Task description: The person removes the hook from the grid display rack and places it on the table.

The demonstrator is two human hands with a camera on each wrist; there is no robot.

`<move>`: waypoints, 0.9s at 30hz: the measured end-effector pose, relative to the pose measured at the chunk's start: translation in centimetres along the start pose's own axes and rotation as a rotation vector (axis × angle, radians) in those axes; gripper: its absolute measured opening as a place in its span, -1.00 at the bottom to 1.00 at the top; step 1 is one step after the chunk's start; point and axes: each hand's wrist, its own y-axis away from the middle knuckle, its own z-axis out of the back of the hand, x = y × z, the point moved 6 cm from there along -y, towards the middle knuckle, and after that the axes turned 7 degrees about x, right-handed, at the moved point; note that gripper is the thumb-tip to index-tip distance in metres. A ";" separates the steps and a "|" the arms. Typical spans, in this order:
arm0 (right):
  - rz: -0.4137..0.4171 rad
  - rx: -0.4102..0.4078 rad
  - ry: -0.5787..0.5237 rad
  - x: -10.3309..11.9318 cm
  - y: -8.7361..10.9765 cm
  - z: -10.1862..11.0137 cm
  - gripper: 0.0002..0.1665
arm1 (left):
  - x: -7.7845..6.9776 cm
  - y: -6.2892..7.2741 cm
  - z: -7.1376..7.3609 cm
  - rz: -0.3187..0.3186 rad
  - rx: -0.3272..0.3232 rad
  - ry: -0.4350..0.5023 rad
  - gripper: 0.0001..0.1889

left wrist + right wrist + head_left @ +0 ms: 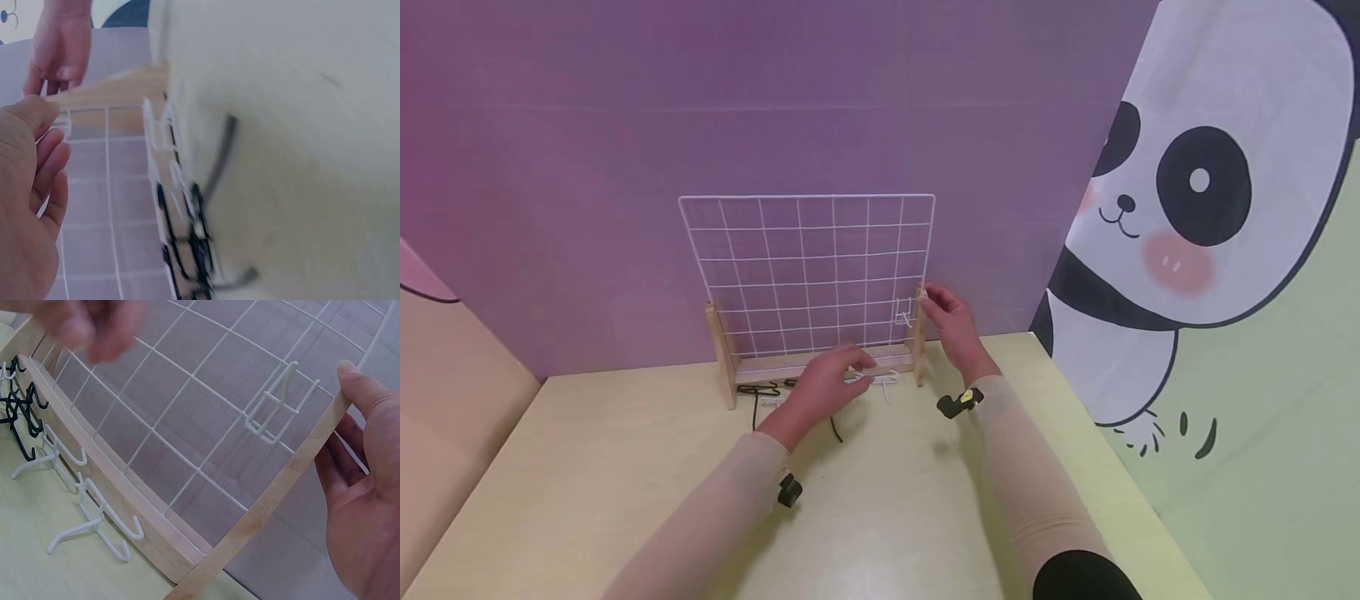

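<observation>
A white wire grid panel stands upright in a light wooden stand. My right hand grips the top of the stand's right post, thumb on the near side and fingers behind. One white wire hook hangs on the grid beside that post. My left hand hovers before the lower grid, fingers loosely bent, with nothing visible in it. Along the stand's base lie white hooks and black hooks; the left hand partly hides them in the head view.
The stand sits near the back of a pale wooden table. A purple wall rises behind it. At the right is a wall with a panda picture.
</observation>
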 end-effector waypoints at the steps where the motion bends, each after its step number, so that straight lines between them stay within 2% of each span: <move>1: -0.003 0.000 -0.001 0.0 0.0 0.0 -0.53 | -0.3 -0.5 0.0 -0.002 -0.013 0.012 -0.76; 7: -0.008 0.000 -0.010 0.0 0.1 0.1 -0.53 | -2.0 -3.2 0.1 -0.020 -0.080 0.072 -0.68; 14: -0.009 0.007 0.012 0.1 0.1 0.0 -0.52 | -3.5 -5.6 0.3 -0.091 -0.134 0.026 -0.62; 21: -0.011 0.012 0.035 -0.3 -0.1 0.2 -0.51 | -3.7 -7.4 -0.1 -0.111 -0.146 -0.043 -0.62; 27: 0.000 0.017 0.030 -0.3 -0.1 0.2 -0.51 | -3.5 -8.1 -0.3 -0.119 -0.133 -0.062 -0.65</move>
